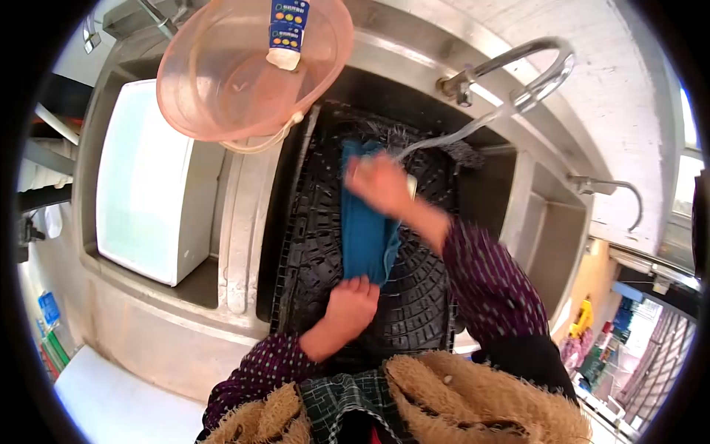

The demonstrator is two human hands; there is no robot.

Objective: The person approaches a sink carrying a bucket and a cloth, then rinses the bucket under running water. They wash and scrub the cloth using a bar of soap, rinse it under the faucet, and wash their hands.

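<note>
A blue cloth (364, 240) lies lengthwise on a wet black ridged mat (314, 255) in the middle sink. My left hand (350, 308) is closed on the cloth's near end, fingers curled over its edge. Over the far end is my right hand (379, 185), blurred by motion; its fingers and anything in them cannot be made out. A small pale piece (411, 186) shows beside my right wrist. Water (451, 137) runs from the curved faucet (551, 70) toward the cloth's far end.
A pink bucket (222, 96) with a blue-labelled packet (287, 29) in it stands at the back left. A white box (148, 185) of pale liquid fills the left sink. Dark grey mesh (462, 153) lies at the back. Another faucet (617, 185) is at right.
</note>
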